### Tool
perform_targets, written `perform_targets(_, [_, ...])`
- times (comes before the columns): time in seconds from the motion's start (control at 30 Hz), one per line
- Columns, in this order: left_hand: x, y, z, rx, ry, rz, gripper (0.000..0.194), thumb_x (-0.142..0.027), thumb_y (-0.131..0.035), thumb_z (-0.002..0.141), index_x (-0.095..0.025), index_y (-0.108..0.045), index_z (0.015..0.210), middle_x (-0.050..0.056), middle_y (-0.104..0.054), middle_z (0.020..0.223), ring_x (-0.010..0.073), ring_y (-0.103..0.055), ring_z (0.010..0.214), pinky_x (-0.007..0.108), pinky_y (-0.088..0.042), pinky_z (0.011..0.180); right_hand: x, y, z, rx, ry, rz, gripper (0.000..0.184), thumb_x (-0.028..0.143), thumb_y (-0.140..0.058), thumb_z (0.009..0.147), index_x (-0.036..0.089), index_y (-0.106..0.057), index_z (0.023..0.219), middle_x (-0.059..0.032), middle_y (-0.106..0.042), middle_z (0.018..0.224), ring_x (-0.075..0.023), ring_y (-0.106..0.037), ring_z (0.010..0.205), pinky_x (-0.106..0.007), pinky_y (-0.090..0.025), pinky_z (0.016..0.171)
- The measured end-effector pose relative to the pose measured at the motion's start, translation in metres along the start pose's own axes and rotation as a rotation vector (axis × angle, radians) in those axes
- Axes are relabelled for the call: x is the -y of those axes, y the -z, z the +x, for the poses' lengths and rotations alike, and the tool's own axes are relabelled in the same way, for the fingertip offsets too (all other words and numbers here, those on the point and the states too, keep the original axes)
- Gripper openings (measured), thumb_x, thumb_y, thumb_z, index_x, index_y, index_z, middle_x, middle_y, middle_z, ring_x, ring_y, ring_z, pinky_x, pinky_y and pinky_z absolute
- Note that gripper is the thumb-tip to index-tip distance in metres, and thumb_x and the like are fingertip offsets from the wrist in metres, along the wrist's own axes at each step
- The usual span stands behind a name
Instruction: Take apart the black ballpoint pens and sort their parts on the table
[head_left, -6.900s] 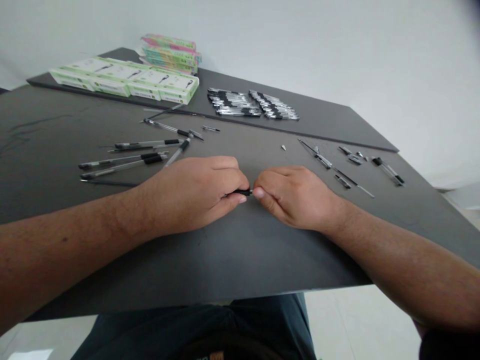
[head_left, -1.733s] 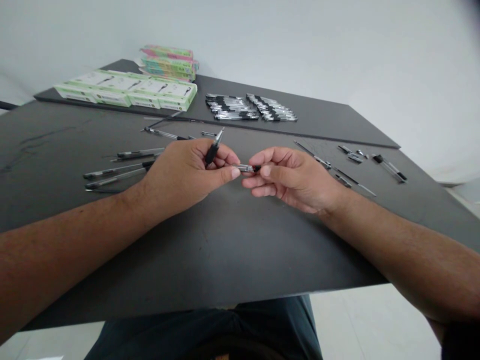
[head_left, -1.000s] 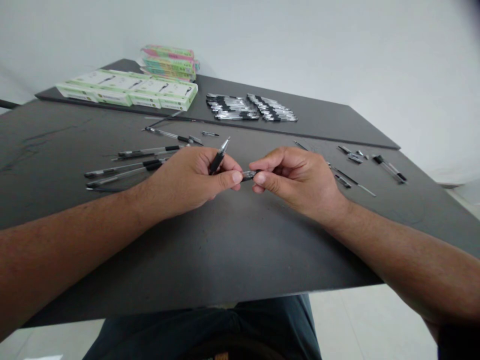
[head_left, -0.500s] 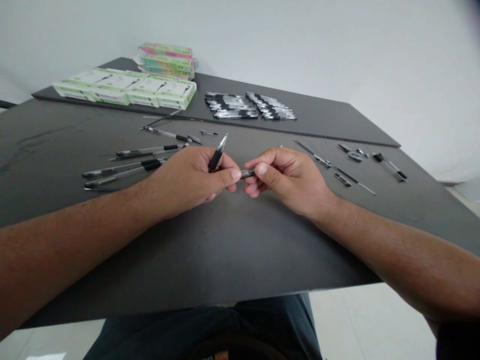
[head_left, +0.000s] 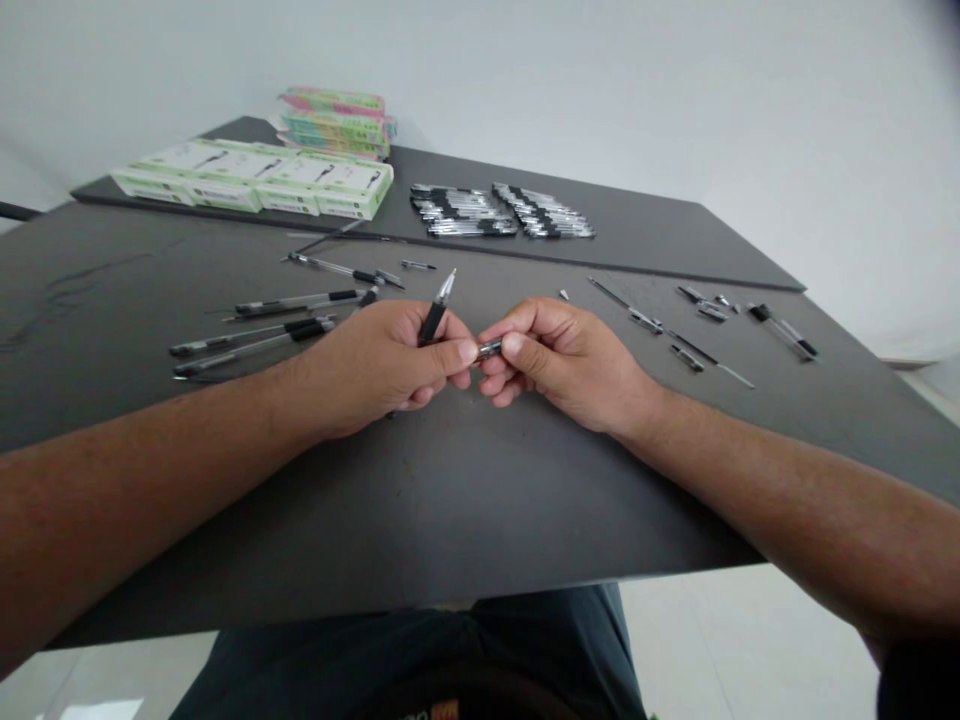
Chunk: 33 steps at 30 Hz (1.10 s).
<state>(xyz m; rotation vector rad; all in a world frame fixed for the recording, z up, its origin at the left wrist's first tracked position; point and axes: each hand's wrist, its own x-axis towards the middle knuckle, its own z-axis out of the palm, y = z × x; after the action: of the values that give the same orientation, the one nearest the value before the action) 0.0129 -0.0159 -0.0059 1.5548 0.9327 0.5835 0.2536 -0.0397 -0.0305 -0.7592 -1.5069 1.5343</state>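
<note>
My left hand (head_left: 416, 355) is closed around a pen (head_left: 433, 322) with a black grip, its silvery tip pointing up. Between that hand's thumb and fingertips is one end of a short clear-and-black pen part (head_left: 490, 349). The other end is pinched by the thumb and fingers of my right hand (head_left: 566, 350), so both hands meet over the middle of the dark table (head_left: 465, 520). Fingers cover much of the part, and I cannot tell its exact kind. Beyond my left wrist lie several pens (head_left: 255, 340) with black grips.
Small pen pieces (head_left: 701, 303) and thin refills (head_left: 709, 360) lie on the right. Two groups of clear pens (head_left: 465, 212) rest on the raised board (head_left: 645, 235) at the back. White-green boxes (head_left: 255, 178) and a stack of colourful packs (head_left: 337, 122) stand back left.
My right hand has shifted slightly left, bringing more of the short part into view. A tiny pale piece behind the right hand shows more fully. The left hand still grips the pen.
</note>
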Motion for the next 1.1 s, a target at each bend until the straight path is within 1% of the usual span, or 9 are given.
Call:
perform_targets(0.17, [-0.001,0.0,-0.001,0.04,0.011,-0.023,0.034,-0.044,-0.087,0.094,-0.02,-0.064,0.088,-0.001,-0.063,0.07,0.0066,-0.042,0.048,0.019,-0.033,0.042,-0.002,0.001,0.0,0.036,0.012,0.035,0.04,0.057,-0.091,0.104,0.021,-0.077,0.115,-0.0013,-0.089,0.094,-0.0146,-0.087,0.085,-0.027,-0.074,0.077])
perform_targets(0.37, [0.0,0.002,-0.004,0.043,0.019,-0.019,0.033,-0.046,-0.085,0.094,-0.021,-0.063,0.088,-0.003,-0.061,0.067,0.0073,-0.04,0.047,0.02,-0.031,0.042,0.003,-0.001,0.001,0.039,0.04,-0.042,0.045,0.06,-0.09,0.103,0.02,-0.075,0.113,-0.0018,-0.088,0.092,-0.0137,-0.084,0.08,-0.026,-0.072,0.073])
perform_targets(0.5, [-0.007,0.002,-0.004,0.045,0.007,0.143,0.03,-0.046,-0.077,0.098,-0.021,-0.066,0.085,-0.004,-0.055,0.058,0.0097,-0.043,0.046,0.022,-0.033,0.045,0.007,-0.004,0.0,0.023,0.05,-0.079,0.047,0.061,-0.093,0.099,0.02,-0.075,0.11,-0.0023,-0.087,0.091,-0.0142,-0.083,0.077,-0.027,-0.072,0.072])
perform_targets(0.63, [-0.013,0.003,-0.003,0.021,-0.04,0.388,0.028,-0.047,-0.07,0.098,-0.021,-0.072,0.087,-0.003,-0.058,0.054,0.0133,-0.052,0.047,0.025,-0.038,0.05,0.01,-0.004,-0.002,-0.02,0.044,-0.156,0.05,0.064,-0.097,0.094,0.02,-0.077,0.105,-0.0015,-0.085,0.086,-0.0149,-0.082,0.073,-0.026,-0.07,0.068])
perform_targets(0.73, [-0.013,0.005,-0.003,-0.016,-0.115,0.522,0.028,-0.047,-0.067,0.097,-0.022,-0.077,0.102,-0.001,-0.07,0.067,0.0171,-0.064,0.058,0.028,-0.048,0.06,0.017,0.005,-0.003,-0.095,0.072,-0.212,0.049,0.064,-0.096,0.096,0.02,-0.077,0.106,0.0001,-0.083,0.081,-0.0146,-0.081,0.066,-0.026,-0.069,0.063])
perform_targets(0.83, [-0.011,0.007,-0.002,-0.063,-0.227,0.745,0.035,-0.042,-0.06,0.1,-0.021,-0.08,0.119,0.005,-0.084,0.099,0.0242,-0.078,0.089,0.036,-0.059,0.087,0.028,0.016,-0.006,-0.2,0.163,-0.278,0.048,0.064,-0.096,0.096,0.021,-0.078,0.107,0.0006,-0.082,0.079,-0.0155,-0.081,0.065,-0.027,-0.07,0.063])
perform_targets(0.93, [-0.01,0.008,-0.002,-0.076,-0.297,0.941,0.042,-0.037,-0.047,0.107,-0.018,-0.08,0.126,0.013,-0.084,0.123,0.0313,-0.078,0.118,0.045,-0.058,0.11,0.037,0.021,-0.008,-0.241,0.246,-0.332,0.045,0.063,-0.095,0.097,0.022,-0.079,0.107,0.0004,-0.082,0.08,-0.0157,-0.081,0.066,-0.028,-0.07,0.064])
perform_targets(1.0, [-0.01,0.008,-0.002,-0.059,-0.308,1.019,0.045,-0.036,-0.043,0.11,-0.017,-0.079,0.127,0.016,-0.082,0.122,0.034,-0.077,0.121,0.048,-0.057,0.113,0.039,0.021,-0.01,-0.238,0.267,-0.363,0.043,0.062,-0.094,0.098,0.022,-0.079,0.108,0.0001,-0.082,0.08,-0.0157,-0.081,0.066,-0.028,-0.07,0.064])
perform_targets(1.1, [-0.013,0.007,-0.004,-0.036,-0.291,1.095,0.043,-0.036,-0.042,0.112,-0.017,-0.078,0.125,0.016,-0.081,0.114,0.0347,-0.077,0.113,0.048,-0.058,0.107,0.037,0.018,-0.012,-0.217,0.26,-0.403,0.044,0.062,-0.093,0.1,0.021,-0.08,0.109,-0.0003,-0.083,0.08,-0.0161,-0.082,0.068,-0.028,-0.07,0.065])
